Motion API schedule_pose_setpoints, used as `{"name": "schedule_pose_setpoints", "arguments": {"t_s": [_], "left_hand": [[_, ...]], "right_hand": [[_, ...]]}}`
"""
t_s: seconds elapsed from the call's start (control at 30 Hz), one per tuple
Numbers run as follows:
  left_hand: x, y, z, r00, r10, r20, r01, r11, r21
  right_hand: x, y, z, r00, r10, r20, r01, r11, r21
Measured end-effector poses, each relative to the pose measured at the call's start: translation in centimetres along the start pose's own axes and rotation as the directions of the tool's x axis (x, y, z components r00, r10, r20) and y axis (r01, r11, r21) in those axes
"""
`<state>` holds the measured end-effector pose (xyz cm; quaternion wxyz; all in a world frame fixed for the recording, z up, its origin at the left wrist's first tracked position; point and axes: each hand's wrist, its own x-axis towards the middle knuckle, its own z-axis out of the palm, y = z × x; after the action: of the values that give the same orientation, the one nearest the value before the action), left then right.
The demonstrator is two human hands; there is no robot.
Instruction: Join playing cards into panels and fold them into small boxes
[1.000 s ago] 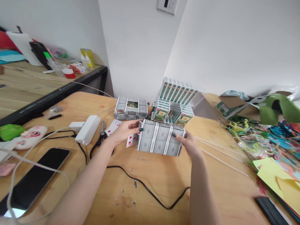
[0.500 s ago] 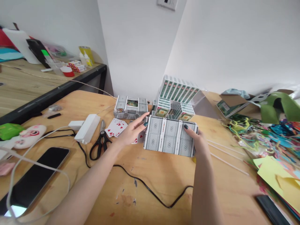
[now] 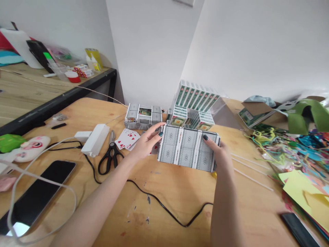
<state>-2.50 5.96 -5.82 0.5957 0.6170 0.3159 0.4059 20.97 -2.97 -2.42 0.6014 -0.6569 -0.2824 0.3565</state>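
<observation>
Between my two hands is a box made of playing cards (image 3: 189, 147), its grey patterned card backs facing me in three panels. My left hand (image 3: 149, 141) grips its left end, thumb on the near face. At the right end, my right hand (image 3: 218, 151) has its thumb pressed on the face, the other fingers hidden behind. A similar card box (image 3: 143, 116) with a window in the middle stands behind to the left. Loose playing cards (image 3: 127, 138) lie near my left hand. Beyond the held box are stacked packs of cards (image 3: 196, 97).
Black scissors (image 3: 111, 156), a white power adapter (image 3: 95, 140) and a phone (image 3: 38, 192) lie to the left. A black cable (image 3: 164, 206) crosses the table in front. White sticks (image 3: 253, 171), coloured paper (image 3: 305, 192) and a craft pile (image 3: 295, 151) are at the right.
Both hands keep their hold on the card box. It has shifted only very slightly to the right and up, and the camera view has tilted a little.
</observation>
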Motion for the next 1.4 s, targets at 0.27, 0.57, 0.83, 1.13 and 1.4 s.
{"name": "schedule_pose_setpoints", "arguments": {"t_s": [0.27, 0.57, 0.83, 1.13, 1.4], "left_hand": [[0.0, -0.4, 0.1, 0.996, -0.090, 0.017, 0.091, 0.986, -0.142], [0.4, -0.9, -0.1, 0.996, -0.091, 0.010, 0.087, 0.904, -0.418], [0.3, -0.7, -0.2, 0.994, -0.104, -0.024, 0.087, 0.924, -0.372], [0.3, -0.7, -0.1, 0.990, -0.140, -0.018, 0.129, 0.950, -0.286], [0.2, -0.5, 0.0, 0.994, -0.107, -0.037, 0.097, 0.973, -0.207]], "right_hand": [[0.1, -0.1, 0.0, 1.000, -0.006, 0.009, 0.006, 1.000, 0.003], [-0.1, -0.4, -0.3, 1.000, -0.007, 0.007, 0.007, 1.000, -0.010], [-0.4, -0.7, -0.4, 1.000, 0.006, 0.012, -0.006, 1.000, -0.019], [-0.6, -0.9, -0.4, 1.000, -0.016, -0.017, 0.016, 1.000, -0.027], [-0.7, -1.1, -0.5, 1.000, -0.024, -0.011, 0.023, 0.999, -0.024]]}}
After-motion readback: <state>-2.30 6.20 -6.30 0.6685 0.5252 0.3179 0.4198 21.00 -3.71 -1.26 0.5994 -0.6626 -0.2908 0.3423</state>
